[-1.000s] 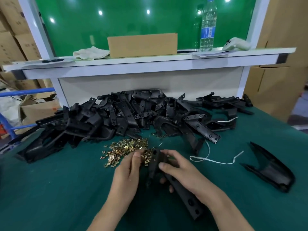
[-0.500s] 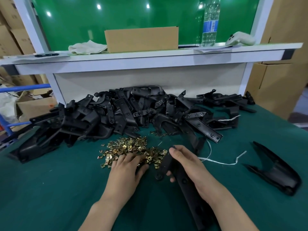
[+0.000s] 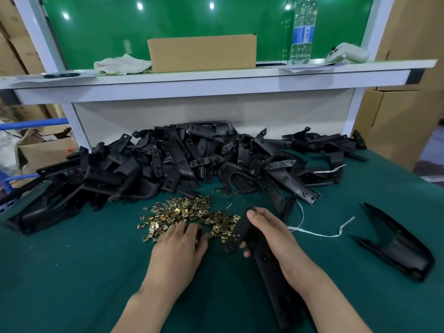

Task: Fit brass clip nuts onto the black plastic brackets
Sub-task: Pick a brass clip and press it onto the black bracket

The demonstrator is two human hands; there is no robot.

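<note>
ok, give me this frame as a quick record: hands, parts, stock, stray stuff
left hand: fingertips on the loose pile of brass clip nuts; can't tell if it pinches one
right hand: grips a long black plastic bracket, thumb at its top end
stock: heap of black plastic brackets behind the nuts
surface: green table mat
aside: curved black plastic part at right; white string beside the right hand

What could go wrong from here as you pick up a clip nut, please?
The left hand reaches into the loose pile of small brass clip nuts; it could scatter them or lift several. The right hand holds the long black plastic bracket beside that pile; its end could sweep nuts away.
</note>
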